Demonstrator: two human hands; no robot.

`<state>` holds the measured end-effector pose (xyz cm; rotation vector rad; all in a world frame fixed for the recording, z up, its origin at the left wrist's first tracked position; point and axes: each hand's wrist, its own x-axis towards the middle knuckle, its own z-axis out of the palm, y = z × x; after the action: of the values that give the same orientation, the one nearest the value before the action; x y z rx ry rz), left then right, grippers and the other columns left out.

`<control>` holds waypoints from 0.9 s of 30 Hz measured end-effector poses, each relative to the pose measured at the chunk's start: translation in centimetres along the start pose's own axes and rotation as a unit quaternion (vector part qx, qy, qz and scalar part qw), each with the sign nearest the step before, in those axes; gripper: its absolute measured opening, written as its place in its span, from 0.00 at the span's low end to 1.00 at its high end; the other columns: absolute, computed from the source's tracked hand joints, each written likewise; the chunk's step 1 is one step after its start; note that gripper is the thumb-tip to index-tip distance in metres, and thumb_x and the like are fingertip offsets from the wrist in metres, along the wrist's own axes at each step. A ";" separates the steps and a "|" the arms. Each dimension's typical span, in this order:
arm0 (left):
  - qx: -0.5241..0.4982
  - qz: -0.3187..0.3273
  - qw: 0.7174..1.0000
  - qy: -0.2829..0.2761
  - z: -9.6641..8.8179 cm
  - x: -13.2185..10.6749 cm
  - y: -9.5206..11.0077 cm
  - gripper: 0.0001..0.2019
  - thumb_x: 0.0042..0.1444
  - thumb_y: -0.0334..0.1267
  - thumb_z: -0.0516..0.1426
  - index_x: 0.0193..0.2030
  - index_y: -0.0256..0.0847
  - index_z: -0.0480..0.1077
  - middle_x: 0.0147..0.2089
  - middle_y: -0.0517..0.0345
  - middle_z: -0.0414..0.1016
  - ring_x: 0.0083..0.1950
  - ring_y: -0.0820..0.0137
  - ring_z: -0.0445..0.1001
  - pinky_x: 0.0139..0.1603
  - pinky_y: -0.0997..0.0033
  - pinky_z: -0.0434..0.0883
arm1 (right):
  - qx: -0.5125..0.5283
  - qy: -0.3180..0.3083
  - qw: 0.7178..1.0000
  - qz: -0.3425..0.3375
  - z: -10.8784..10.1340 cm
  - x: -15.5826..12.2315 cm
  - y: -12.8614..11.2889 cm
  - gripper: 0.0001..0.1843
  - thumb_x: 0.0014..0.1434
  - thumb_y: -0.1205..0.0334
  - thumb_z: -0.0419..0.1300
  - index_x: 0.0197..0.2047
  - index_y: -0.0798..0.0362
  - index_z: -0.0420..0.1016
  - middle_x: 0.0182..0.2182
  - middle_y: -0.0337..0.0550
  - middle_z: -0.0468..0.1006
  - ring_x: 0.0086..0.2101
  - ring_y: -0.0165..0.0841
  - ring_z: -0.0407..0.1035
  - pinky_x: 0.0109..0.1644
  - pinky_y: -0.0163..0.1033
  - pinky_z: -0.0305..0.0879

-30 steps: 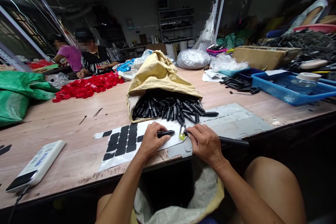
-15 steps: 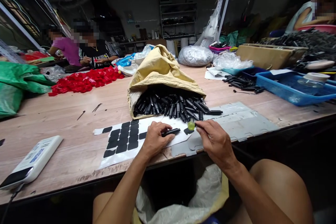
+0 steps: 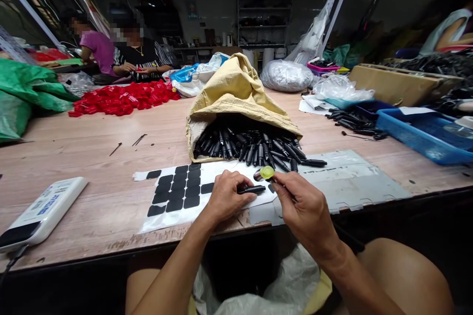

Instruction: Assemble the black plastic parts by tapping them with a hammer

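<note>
My left hand (image 3: pixel 227 197) rests at the table's front edge, fingers closed around a black pen-like tube (image 3: pixel 254 189) that points right. Between the thumb and fingers of my right hand (image 3: pixel 306 202) is a small piece with a round yellow-green end (image 3: pixel 266 172), held just above the tube and apart from it. Its exact kind cannot be made out. Below my hands lies a white backing sheet (image 3: pixel 146 225) bearing several rounded black patches (image 3: pixel 177 188). Similar black tubes (image 3: pixel 260 151) spill from a tan sack (image 3: pixel 236 81) in front of me.
A white device with a cable (image 3: pixel 51 209) lies at left. Red pieces (image 3: pixel 121 98) are heaped farther back, beside green sacking (image 3: pixel 33 93). To the right are a grey sheet (image 3: pixel 354 182), a blue tray (image 3: pixel 417 140) and a cardboard box (image 3: pixel 399 86). Other people sit across the table.
The view has shifted, moving the scene mostly rightward. In my right hand the yellow-green end has turned to show its round face. My left hand still holds the tube.
</note>
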<state>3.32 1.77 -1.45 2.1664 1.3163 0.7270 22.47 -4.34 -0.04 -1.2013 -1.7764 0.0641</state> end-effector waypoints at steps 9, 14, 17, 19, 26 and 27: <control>-0.003 -0.010 1.000 -0.002 0.0 0.0 0.1 0.06 0.51 0.40 0.67 0.38 0.47 0.79 0.38 0.60 0.80 0.47 0.60 0.69 0.50 0.59 0.62 | -0.027 -0.030 0.999 0.016 -0.1 0.0 0.5 0.14 0.69 0.65 0.54 0.53 0.48 0.76 0.38 0.45 0.79 0.40 0.36 0.73 0.47 0.42 0.70; -0.003 -0.007 1.000 0.003 0.2 -0.1 -0.1 0.08 0.51 0.41 0.66 0.38 0.48 0.80 0.39 0.59 0.80 0.47 0.59 0.70 0.50 0.59 0.63 | -0.024 -0.042 0.999 0.020 -0.2 -0.3 1.1 0.14 0.68 0.65 0.54 0.52 0.47 0.76 0.38 0.45 0.79 0.40 0.36 0.74 0.46 0.42 0.71; 0.003 -0.003 1.000 0.005 0.1 -0.1 0.0 0.07 0.52 0.42 0.66 0.38 0.48 0.80 0.38 0.59 0.79 0.46 0.60 0.69 0.50 0.59 0.62 | -0.029 -0.049 0.998 0.034 -0.3 -0.5 1.9 0.13 0.68 0.64 0.54 0.51 0.47 0.77 0.38 0.44 0.80 0.39 0.37 0.74 0.45 0.43 0.71; -0.005 -0.005 1.000 0.002 -0.1 -0.1 0.1 0.06 0.55 0.43 0.64 0.38 0.48 0.79 0.38 0.59 0.79 0.46 0.60 0.69 0.50 0.59 0.62 | -0.037 -0.020 0.999 0.033 -1.0 -0.4 2.6 0.11 0.67 0.63 0.56 0.50 0.46 0.77 0.40 0.44 0.80 0.40 0.37 0.74 0.46 0.43 0.71; -0.127 -0.073 0.989 0.014 -0.6 0.2 0.0 0.21 0.69 0.49 0.48 0.29 0.43 0.72 0.30 0.60 0.75 0.38 0.65 0.70 0.43 0.65 0.64 | -0.058 -0.107 0.990 -0.071 -3.4 -0.7 6.8 0.13 0.65 0.67 0.59 0.50 0.45 0.77 0.40 0.42 0.79 0.41 0.35 0.72 0.45 0.42 0.70; -0.170 -0.087 0.981 0.018 -0.5 0.2 -0.1 0.20 0.68 0.50 0.48 0.32 0.43 0.72 0.28 0.61 0.75 0.36 0.66 0.70 0.41 0.67 0.65 | -0.071 -0.122 0.986 -0.087 -3.4 -0.9 7.3 0.13 0.65 0.67 0.59 0.51 0.45 0.77 0.40 0.42 0.79 0.41 0.35 0.72 0.45 0.42 0.70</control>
<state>2.96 2.05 -1.08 1.7542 1.2744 0.8536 30.04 -2.72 -2.55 -1.1718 -2.1247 -0.0185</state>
